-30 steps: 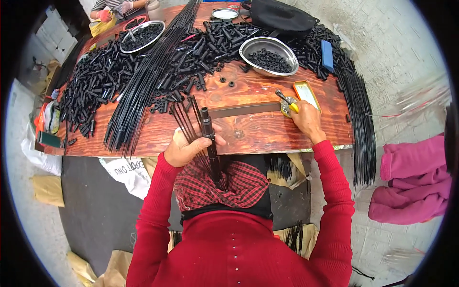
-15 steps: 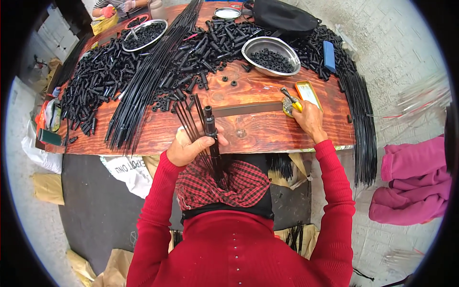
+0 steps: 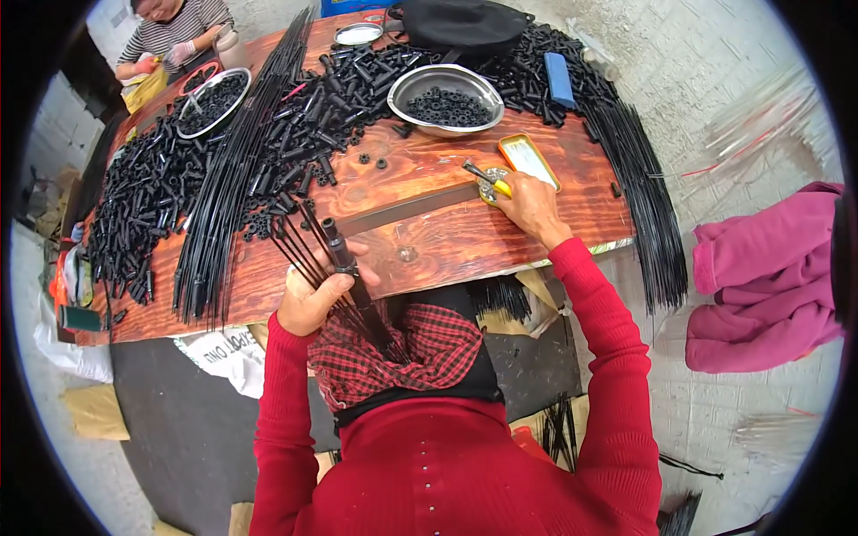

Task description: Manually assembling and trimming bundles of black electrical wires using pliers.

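Observation:
My left hand (image 3: 315, 299) grips a bundle of thin black rods (image 3: 304, 255) with a black tube piece (image 3: 340, 255) on one of them, held at the near edge of the wooden table (image 3: 429, 237). My right hand (image 3: 529, 204) rests on the table and holds a small yellow-handled tool (image 3: 487, 179) over a small round tin (image 3: 490, 189), beside a yellow rectangular tin (image 3: 529, 161). A dark flat strip (image 3: 407, 210) lies on the table between my hands. A red checked scarf (image 3: 407, 353) hides the lower ends of the rods.
Heaps of short black tubes (image 3: 152, 196) cover the table's left and far side. A metal bowl of black rings (image 3: 445, 89) stands ahead; another bowl (image 3: 210, 98) far left, near another person (image 3: 174, 31). Long black rods (image 3: 228, 188) lie left, more rods (image 3: 643, 196) right. Pink cloth (image 3: 769, 277) right.
The view has shifted slightly. My left hand stays shut on the rod bundle, and my right hand stays at the small tin with the tool.

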Available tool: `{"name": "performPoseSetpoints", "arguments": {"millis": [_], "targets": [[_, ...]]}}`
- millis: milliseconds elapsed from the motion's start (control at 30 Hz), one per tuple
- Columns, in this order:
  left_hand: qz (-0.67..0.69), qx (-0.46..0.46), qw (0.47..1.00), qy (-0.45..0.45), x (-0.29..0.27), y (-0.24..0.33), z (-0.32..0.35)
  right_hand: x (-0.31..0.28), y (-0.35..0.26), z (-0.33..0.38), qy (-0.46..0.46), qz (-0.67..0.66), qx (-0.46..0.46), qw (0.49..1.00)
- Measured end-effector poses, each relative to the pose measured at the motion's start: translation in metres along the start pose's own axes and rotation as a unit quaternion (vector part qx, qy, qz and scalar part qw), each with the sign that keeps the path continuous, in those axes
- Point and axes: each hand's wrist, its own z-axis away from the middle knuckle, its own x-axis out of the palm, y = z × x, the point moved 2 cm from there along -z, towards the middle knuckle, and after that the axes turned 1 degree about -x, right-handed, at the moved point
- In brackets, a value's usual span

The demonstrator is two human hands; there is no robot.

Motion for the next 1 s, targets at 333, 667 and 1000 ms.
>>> {"name": "performPoseSetpoints", "arguments": {"millis": [333, 667, 1000], "targets": [[-0.007, 0.008, 1.000, -0.001, 0.004, -0.001, 0.000, -0.003, 0.007, 0.005, 0.026, -0.047, 0.028, 0.998], [0.031, 0.002, 0.999, 0.007, -0.004, -0.003, -0.001, 0.004, 0.011, -0.003, 0.039, -0.050, 0.071, 0.995], [0.002, 0.024, 1.000, 0.003, 0.004, 0.000, 0.000, 0.002, 0.005, 0.011, 0.050, -0.080, 0.085, 0.992]]}}
